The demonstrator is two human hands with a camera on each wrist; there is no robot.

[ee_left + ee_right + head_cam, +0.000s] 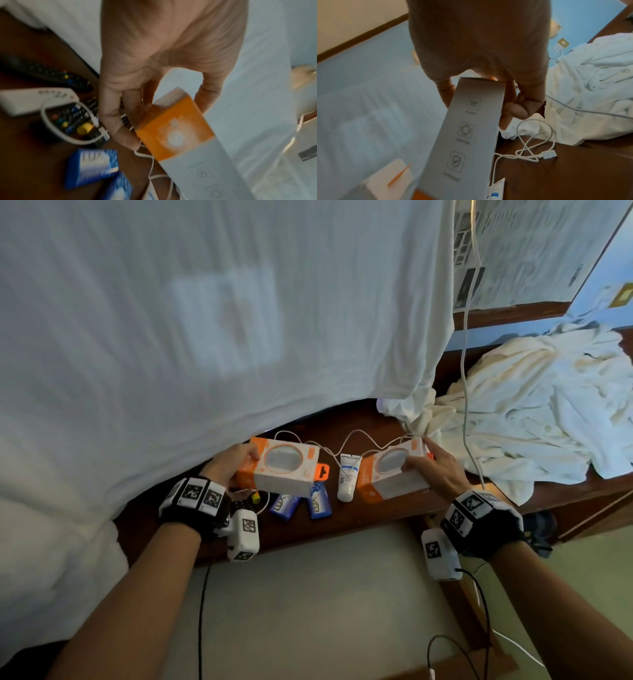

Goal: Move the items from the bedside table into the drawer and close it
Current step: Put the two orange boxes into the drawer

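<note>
Each hand's grip is clamped on an orange-and-white box above the dark wooden surface (383,508). The left hand (227,465) holds the left box (284,469) by its end, thumb on top and fingers curled underneath, as the left wrist view shows. The right hand (435,470) holds the right box (394,474) from its far end, thumb across the top.

Between the boxes a white tube (348,479) lies on the surface, with two blue soap packets (301,503) just in front of the left box. A white cable (356,441) loops behind the boxes. Remotes (68,117) lie near the left hand, partly hidden in the head view.

A white sheet (205,320) hangs over the bed at left; crumpled white cloth (534,412) lies at right. Whether the drawer is in view cannot be told.
</note>
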